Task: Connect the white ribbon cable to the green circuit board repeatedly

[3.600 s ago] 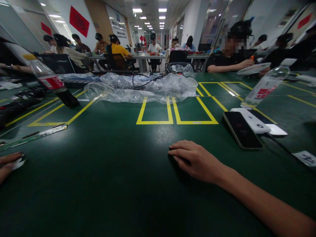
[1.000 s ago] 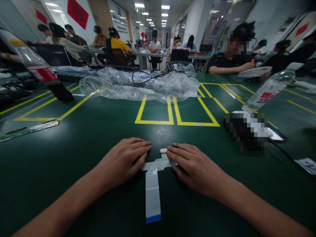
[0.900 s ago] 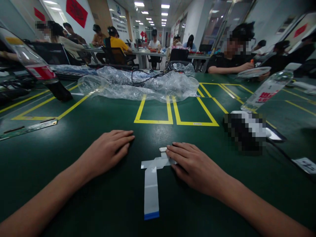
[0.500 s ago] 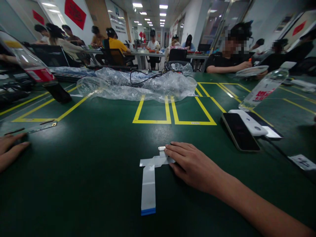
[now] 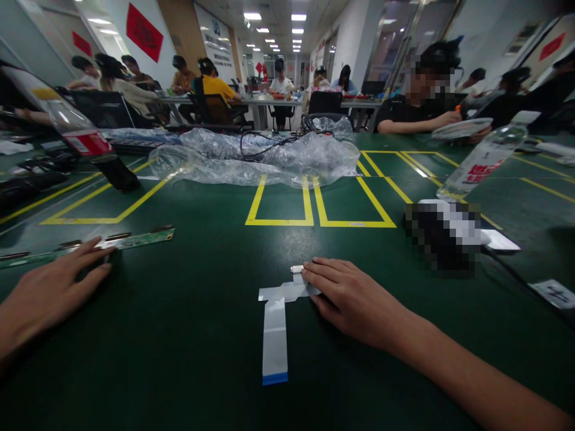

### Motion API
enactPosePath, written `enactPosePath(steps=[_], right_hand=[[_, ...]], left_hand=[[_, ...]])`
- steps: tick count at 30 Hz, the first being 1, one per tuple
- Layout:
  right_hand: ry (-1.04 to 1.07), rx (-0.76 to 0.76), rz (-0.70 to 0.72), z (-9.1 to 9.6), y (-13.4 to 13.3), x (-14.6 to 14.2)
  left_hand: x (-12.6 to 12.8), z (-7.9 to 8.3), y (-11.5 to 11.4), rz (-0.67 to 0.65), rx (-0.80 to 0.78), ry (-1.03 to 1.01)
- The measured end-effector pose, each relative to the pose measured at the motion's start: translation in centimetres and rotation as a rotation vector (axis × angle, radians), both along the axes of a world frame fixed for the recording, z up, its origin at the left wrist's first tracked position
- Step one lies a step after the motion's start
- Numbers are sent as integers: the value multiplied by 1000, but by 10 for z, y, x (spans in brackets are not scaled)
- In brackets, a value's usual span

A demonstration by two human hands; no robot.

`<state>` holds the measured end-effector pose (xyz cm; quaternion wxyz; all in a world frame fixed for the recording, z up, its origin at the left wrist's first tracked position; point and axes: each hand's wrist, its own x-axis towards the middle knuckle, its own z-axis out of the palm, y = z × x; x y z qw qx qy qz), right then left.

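A white flat ribbon cable (image 5: 274,335) with a blue-tipped end lies bent in a T shape on the green table. My right hand (image 5: 348,296) is closed on its right arm, with the fingertips beside a small silver connector (image 5: 297,269) and covering part of the cable. On the left, a long, narrow green circuit board (image 5: 150,237) with metal connectors along its far edge lies almost level across the table. My left hand (image 5: 58,287) grips its near side between fingers and thumb, hiding part of the board.
Yellow tape outlines (image 5: 278,222) mark the tabletop. Clear plastic wrap (image 5: 251,164) with black cables lies across the far side. A cola bottle (image 5: 92,140) leans at left; another bottle (image 5: 483,161) stands at right beside a blurred dark object (image 5: 438,239). A co-worker (image 5: 417,114) sits opposite.
My left hand has come further into view, bringing the circuit board rightward with it. My right hand stays on the ribbon cable. The whole view has shifted slightly.
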<state>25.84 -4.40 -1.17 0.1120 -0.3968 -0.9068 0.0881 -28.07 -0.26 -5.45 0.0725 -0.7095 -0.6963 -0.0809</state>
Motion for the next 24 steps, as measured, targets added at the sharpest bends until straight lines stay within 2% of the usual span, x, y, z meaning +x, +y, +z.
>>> enactPosePath(steps=[2,4,10,17,21,24], right_hand=[[4,0,-1,0,0,0],[8,-1,0,0,-1,-1],[-9,-5,3,1,-2,-1],[39,0,33,0,-4,-1],[19,-4,28,2,-3,-2],[0,-5,37,3,-3,-3]], left_hand=[[21,2,-1,17,-86,-32],[49,7,-5,-19,-126,-49],[142,20,-22,-299,-167,-28],[230,37,-11,-434,-261,-26],[270,42,-11,-510,-234,-158],[283,42,-16,-537,-222,-253]])
